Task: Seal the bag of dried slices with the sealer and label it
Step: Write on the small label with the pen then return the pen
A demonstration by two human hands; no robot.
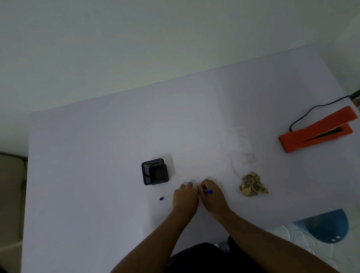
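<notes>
A clear plastic bag (241, 152) lies on the white table (112, 140), with dried yellow-brown slices (253, 184) bunched at its near end. The orange sealer (316, 130) sits at the far right with its jaw raised. My right hand (212, 194) is closed around a blue pen (208, 191), tip down on the table. My left hand (185, 196) rests flat beside it, fingers pressed on the surface; any label under the hands is too pale to make out. The blue pen cap (161, 198) lies to the left of my left hand.
A black mesh pen holder (155, 172) stands just beyond my left hand. The sealer's black cord (311, 111) runs off the right table edge. A blue rounded object (325, 225) sits below the table's near right edge.
</notes>
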